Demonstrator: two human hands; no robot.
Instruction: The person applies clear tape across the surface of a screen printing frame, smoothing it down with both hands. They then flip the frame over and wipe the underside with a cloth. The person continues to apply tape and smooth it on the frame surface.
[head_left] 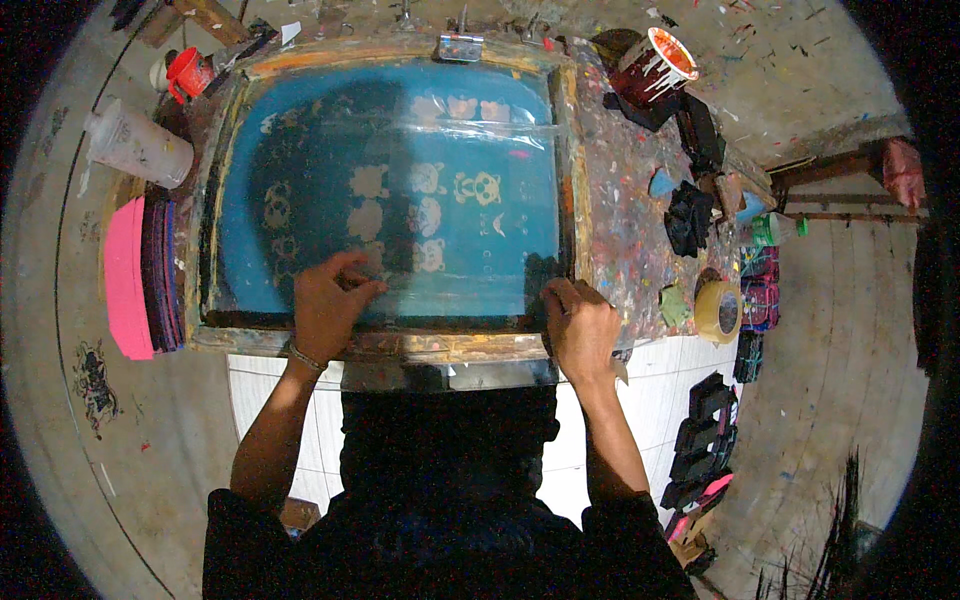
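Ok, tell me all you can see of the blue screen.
The blue screen is a thin-looking sheet set in a rectangular, paint-stained wooden frame. It bears rows of pale shapes, many like animal faces, and shiny clear strips near its far and near edges. It seems to lie flat on the table, its left part shadowed. The left hand is over its near side, the right hand at the frame's near right corner; contact is unclear.
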